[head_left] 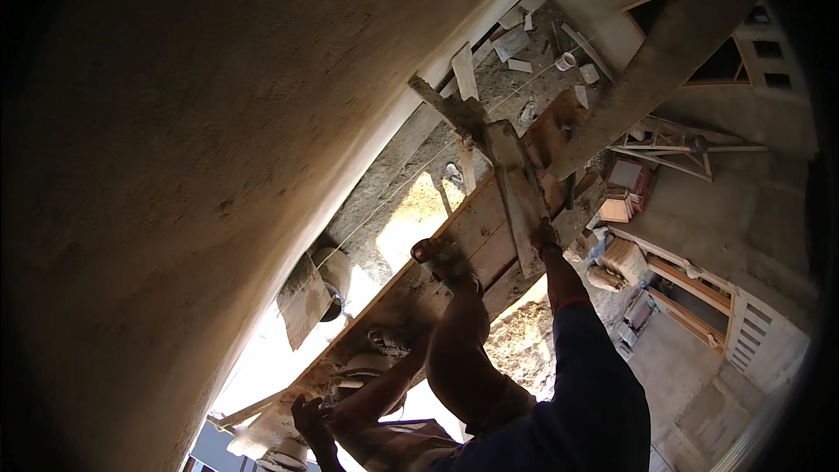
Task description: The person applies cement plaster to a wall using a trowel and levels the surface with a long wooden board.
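My right hand [545, 236] is closed on the edge of a long, mortar-stained wooden board [517, 188], which lies across the scaffold planks [476, 232]. In dark silhouette at the lower left, my left hand [312, 419] is near my bent knee; its fingers are too dark to read. A sandalled foot [437, 258] rests on the planks, and a second foot [384, 339] stands farther back on them. Beside that second foot sits a round pan [363, 371], partly hidden by my leg.
A rough plastered wall [192, 140] rises along the left. A broad timber beam [655, 61] crosses at the upper right. Below the planks, the ground holds a drum [334, 275], a white bucket [565, 61] and scattered board pieces. A wooden frame [690, 284] and sacks [622, 260] are at right.
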The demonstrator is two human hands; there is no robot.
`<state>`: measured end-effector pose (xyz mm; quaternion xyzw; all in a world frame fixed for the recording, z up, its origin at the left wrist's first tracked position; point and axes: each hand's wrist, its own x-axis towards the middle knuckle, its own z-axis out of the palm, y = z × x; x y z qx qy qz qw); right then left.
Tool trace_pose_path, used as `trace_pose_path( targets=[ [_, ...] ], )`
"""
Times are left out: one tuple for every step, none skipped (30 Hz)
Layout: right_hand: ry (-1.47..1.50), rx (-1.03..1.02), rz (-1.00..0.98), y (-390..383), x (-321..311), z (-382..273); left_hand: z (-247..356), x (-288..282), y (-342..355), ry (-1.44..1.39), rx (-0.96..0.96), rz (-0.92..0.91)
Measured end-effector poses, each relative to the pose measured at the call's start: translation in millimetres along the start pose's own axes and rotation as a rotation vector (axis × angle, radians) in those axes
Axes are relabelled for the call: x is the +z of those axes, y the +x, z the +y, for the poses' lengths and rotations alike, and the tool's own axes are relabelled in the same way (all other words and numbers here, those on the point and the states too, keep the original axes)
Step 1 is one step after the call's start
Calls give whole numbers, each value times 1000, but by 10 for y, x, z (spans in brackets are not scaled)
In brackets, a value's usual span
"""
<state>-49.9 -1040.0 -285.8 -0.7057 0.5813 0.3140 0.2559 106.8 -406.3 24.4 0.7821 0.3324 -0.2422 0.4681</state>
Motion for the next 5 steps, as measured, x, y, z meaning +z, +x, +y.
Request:
trace_pose_path(
  targets=[
    [2,-18,-27,-107,139,-137,62,20,-60,25,43,3],
    [46,-162,14,-246,255,-253,133,42,-134,47,59,-5],
    [87,-292,70,-376,291,-226,123,-36,-186,51,59,3],
    [-76,-611,228,-495,308,-209,19,-115,-200,86,73,-56],
    [-265,-904,409,-518,237,23,-158,-188,-158,109,85,-150]
  ],
)
